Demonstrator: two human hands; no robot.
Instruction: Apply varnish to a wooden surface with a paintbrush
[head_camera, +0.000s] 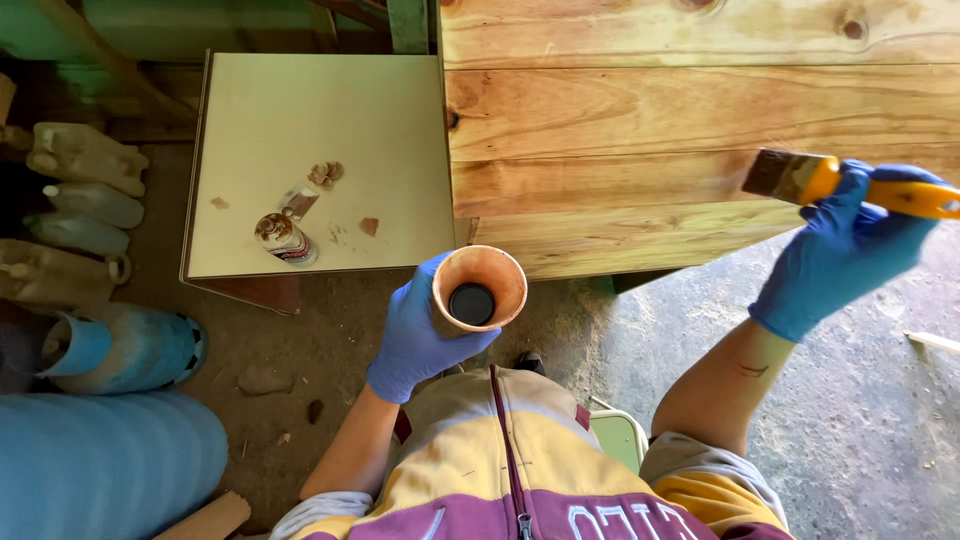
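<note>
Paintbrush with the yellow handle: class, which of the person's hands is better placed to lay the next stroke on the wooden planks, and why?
Right. The right hand already grips the yellow-handled paintbrush, its bristles resting on the pale wooden planks. The left hand is occupied holding the round orange cup below the planks' edge.

The left hand (415, 335) holds a cup (479, 288) just before the plank panel (690, 130), the right hand (840, 250) holds a paintbrush (800, 178) on its near planks, and a tin (285, 240) stands on the bench (300, 110) to the left.
</note>
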